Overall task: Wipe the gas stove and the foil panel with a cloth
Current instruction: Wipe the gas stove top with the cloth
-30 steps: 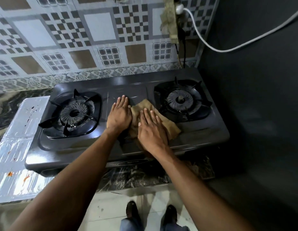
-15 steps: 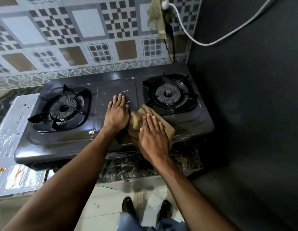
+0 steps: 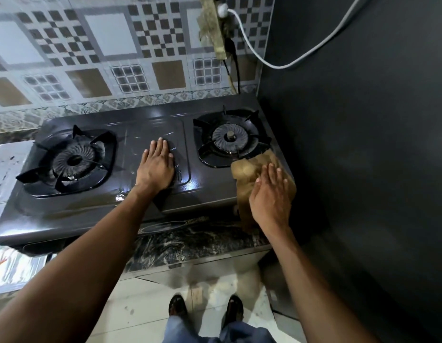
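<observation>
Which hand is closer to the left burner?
Left. The left hand lies flat beside the left burner; the right hand presses the cloth at the stove's right edge.

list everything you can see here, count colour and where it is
gas stove: 1, black, on the counter
burners: 2, dark grey, one at each end of the stove
cloth: 1, tan, on the stove's right front corner, hanging over the front edge
foil panel: 1, silver with red spots, left of the stove
wall tiles: many, grey, white and brown, behind the stove
white cable: 1, white, across the dark wall, upper right
counter: 1, dark marbled, under the stove
shoes: 2, dark, on the floor
left hand: 1, flat on the stove's middle
right hand: 1, pressing the cloth
</observation>
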